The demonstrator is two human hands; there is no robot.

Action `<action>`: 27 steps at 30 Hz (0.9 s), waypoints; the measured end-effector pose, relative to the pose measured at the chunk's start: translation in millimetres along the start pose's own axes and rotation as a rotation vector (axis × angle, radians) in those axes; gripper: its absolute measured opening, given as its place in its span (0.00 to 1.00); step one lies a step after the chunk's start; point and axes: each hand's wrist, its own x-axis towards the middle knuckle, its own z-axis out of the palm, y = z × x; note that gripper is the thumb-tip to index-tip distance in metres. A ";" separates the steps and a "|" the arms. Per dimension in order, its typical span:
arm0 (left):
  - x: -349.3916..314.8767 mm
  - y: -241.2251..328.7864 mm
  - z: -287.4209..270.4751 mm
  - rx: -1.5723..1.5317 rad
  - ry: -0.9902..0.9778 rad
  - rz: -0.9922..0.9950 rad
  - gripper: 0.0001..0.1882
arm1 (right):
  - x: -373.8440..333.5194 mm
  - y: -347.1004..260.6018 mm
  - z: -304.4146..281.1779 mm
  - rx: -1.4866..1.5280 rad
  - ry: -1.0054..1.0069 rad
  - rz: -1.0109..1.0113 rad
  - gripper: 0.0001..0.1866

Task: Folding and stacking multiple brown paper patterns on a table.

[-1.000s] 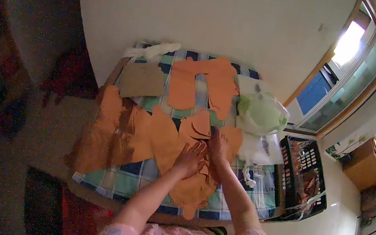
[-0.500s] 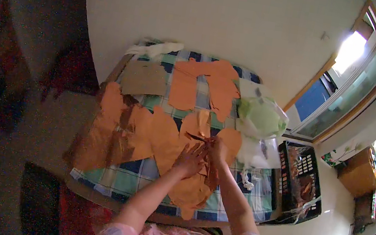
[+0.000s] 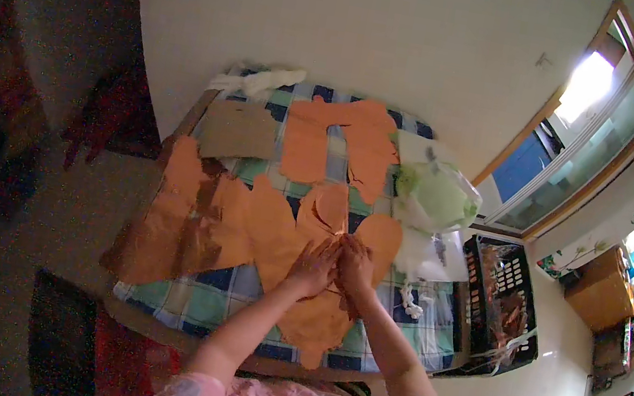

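My left hand (image 3: 313, 270) lies on the orange cut pieces at the middle of the table, fingers stretched forward. Right beside it, my right hand (image 3: 357, 267) is closed, its fingertips on the edge of a curled orange sheet piece (image 3: 326, 205). The fingertips of both hands almost meet there. A large rounded orange piece (image 3: 316, 328) lies beneath my wrists, reaching toward the near edge. Further orange pieces (image 3: 267, 219) spread out to the left, some with dark brown patches. What is under my palms is hidden.
A checked cloth (image 3: 190, 303) covers the table. At the back lie orange cutouts (image 3: 307, 146), a brown sheet (image 3: 238, 132) and a white cloth (image 3: 261, 81). To the right are a green-and-white plastic bag (image 3: 439, 197) and a black crate (image 3: 499, 300) of brown scraps.
A dark strip or gap seen by my right fingertips no longer shows. The upright orange flap now lies curled over to the left. Both hands have drawn closer together.
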 end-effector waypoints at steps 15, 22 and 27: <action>126.9 -49.4 9.1 -0.062 -0.207 -0.139 0.25 | -0.1 40.6 30.6 -0.272 0.041 -0.183 0.21; 131.1 -26.3 -8.7 0.382 0.100 0.033 0.26 | -5.4 39.7 11.7 -0.214 -0.043 -0.013 0.22; 142.5 -87.2 39.4 0.208 -0.208 -0.125 0.26 | -0.7 15.2 26.6 -0.248 0.058 -0.197 0.23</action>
